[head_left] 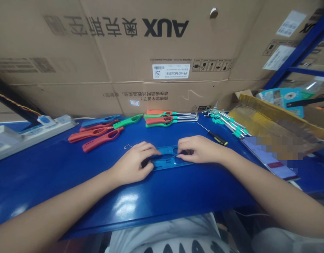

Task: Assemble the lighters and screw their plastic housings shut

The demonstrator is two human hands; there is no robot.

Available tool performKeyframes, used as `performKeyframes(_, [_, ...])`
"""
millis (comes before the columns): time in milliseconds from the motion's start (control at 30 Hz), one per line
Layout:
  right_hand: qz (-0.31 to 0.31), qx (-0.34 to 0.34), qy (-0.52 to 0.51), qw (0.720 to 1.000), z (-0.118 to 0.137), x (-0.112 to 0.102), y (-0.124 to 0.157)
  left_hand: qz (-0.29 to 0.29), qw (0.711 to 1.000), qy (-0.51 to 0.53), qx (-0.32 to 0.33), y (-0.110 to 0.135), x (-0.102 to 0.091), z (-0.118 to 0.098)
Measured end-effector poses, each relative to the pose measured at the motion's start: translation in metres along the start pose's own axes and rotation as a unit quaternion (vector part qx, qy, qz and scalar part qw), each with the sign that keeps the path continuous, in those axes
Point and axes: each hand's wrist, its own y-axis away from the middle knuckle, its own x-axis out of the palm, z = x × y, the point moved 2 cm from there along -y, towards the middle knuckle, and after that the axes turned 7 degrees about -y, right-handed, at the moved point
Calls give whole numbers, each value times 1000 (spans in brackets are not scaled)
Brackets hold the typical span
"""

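Observation:
Two blue lighter casing halves [165,162] lie side by side on the table, hollow sides up, with finger loops toward the right. My left hand [137,161] is curled over their left ends, thumb and fingers closed on the casing. At the loops, my right hand [198,149] is closed in a pinch. Whatever it may hold between the fingertips is too small or hidden to make out. Just beyond my left hand lie tiny metal bits [127,146]. A screwdriver [217,137] with a black and yellow handle rests past my right hand.
Red, blue and green casings [102,139] lie at the back left, beside a white power strip [35,135]. Lighters with metal rods [162,118] line the back. Rods with teal parts [227,123], a phone [270,158] and a taped carton [278,123] are on the right.

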Motion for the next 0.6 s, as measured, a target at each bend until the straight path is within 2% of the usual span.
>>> performKeyframes(267, [9, 30, -15, 999, -7, 3, 1, -8, 1000, 4, 4, 0, 0, 1])
performKeyframes(600, [4, 24, -4, 1000, -6, 2, 1, -2, 1000, 4, -1, 1, 1, 1])
